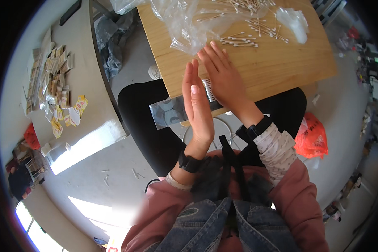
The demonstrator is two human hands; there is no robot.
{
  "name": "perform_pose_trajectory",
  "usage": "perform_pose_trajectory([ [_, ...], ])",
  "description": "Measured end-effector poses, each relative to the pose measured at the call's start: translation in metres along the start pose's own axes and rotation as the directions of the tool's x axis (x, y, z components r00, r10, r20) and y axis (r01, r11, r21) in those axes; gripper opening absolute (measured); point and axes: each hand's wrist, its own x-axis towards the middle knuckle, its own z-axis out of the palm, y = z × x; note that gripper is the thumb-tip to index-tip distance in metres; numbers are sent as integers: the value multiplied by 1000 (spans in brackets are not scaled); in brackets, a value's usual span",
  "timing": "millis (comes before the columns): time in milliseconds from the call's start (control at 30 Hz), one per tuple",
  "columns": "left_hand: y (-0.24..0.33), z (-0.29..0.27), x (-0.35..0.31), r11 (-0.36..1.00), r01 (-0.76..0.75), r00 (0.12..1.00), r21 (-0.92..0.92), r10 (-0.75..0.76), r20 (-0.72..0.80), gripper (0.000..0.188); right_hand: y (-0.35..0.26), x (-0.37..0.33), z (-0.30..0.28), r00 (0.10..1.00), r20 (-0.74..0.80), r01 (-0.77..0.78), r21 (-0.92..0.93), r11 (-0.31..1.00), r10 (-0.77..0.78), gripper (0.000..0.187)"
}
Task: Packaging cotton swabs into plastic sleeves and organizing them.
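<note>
We find the left hand [198,103] and the right hand [226,84] both flat, fingers extended, flanking a compact row of white-tipped cotton swabs [208,90] near the centre of the frame, by the lower edge of the pale wooden table [281,63]. We cannot tell whether either palm presses the row. For sound alignment, we advise parallel palms and light, even pressure; in our judgement, uneven force could make the swabs roll or skew.
</note>
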Motion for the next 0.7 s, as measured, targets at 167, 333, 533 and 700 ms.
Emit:
perform_pose_trajectory([
  [167, 68, -57, -3, 392, -304, 945, 869, 11, 326, 66, 1, 0, -3, 1000, -9, 5, 67, 998, -5, 55],
  [333, 76, -87, -4, 54, -497, 860, 866, -104, 500, 71, -17, -4, 0, 1000, 10, 17, 48, 999, -17, 56],
  [533, 78, -85, 9, 71, -557, 821, 828, -102, 561, 66, -28, -7, 2, 1000, 12, 12, 35, 999, -12, 53],
  [700, 69, -93, 12, 176, -535, 830, 826, -70, 553, 67, -36, -10, 4, 1000, 24, 16, 55, 998, -18, 53],
])
